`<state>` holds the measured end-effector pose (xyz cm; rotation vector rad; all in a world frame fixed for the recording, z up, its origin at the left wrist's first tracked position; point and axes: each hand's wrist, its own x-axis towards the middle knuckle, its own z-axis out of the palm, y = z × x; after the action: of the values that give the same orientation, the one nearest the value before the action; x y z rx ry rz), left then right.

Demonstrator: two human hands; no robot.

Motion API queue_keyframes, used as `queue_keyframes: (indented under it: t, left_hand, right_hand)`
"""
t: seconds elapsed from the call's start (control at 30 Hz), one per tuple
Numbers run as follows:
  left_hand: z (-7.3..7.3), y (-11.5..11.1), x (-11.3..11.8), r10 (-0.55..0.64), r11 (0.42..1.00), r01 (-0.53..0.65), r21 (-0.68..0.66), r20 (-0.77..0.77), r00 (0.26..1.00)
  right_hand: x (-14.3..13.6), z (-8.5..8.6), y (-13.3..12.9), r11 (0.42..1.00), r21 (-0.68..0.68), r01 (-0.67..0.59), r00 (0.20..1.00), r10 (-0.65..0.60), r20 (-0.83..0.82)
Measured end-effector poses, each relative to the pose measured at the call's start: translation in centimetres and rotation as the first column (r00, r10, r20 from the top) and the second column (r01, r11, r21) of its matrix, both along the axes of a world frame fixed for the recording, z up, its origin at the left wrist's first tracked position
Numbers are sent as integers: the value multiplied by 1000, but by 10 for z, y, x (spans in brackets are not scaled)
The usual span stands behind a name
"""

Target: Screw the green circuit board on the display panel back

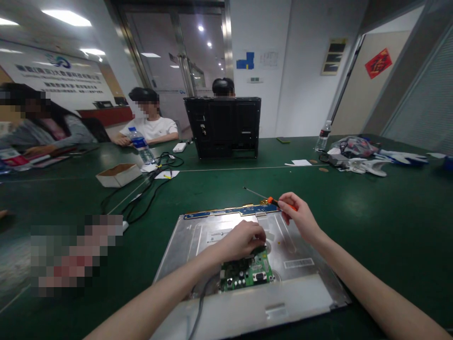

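Note:
A flat metal display panel (180,248) lies on the green table in front of me. On its middle sits a green circuit board (253,273), partly covered by my left hand (244,238). That hand's fingers are curled together at the board's upper edge; what they pinch is hidden. My right hand (299,215) is closed round the orange-and-black handle of a screwdriver (272,201), its thin shaft pointing up and left beyond the panel's far edge. A narrow blue circuit strip (226,213) runs along that edge. A dark cable (201,309) crosses the panel's near side.
A black monitor (223,126) stands upright across the table (357,241). On the left are a small open box (118,175), black cables (150,191) and a water bottle (139,146). Another bottle (322,136) and gloves (366,165) lie right. Several people sit opposite.

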<state>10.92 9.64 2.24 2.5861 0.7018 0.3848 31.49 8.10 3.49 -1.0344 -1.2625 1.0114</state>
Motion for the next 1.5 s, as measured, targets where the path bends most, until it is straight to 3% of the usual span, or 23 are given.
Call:
queue_keyframes:
  t: [0.2, 0.77, 1.07, 1.5]
  left_hand:
    - [-2, 0, 0, -48, 999, 48, 9, -19, 999]
    - [1, 1, -1, -39, 998, 36, -56, -43, 998]
    - [-4, 1, 0, -29, 999, 28, -37, -28, 999]
    - [-4, 2, -2, -19, 990, 26, -135, 54, 998]
  right_hand:
    - [1, -8, -8, 1000, -26, 11, 1000, -11, 16]
    - [5, -7, -12, 1000, -4, 21, 997, -21, 69]
    - [9, -2, -12, 992, 48, 114, 992, -117, 55]
    - [26, 8, -11, 947, 159, 280, 959, -282, -11]
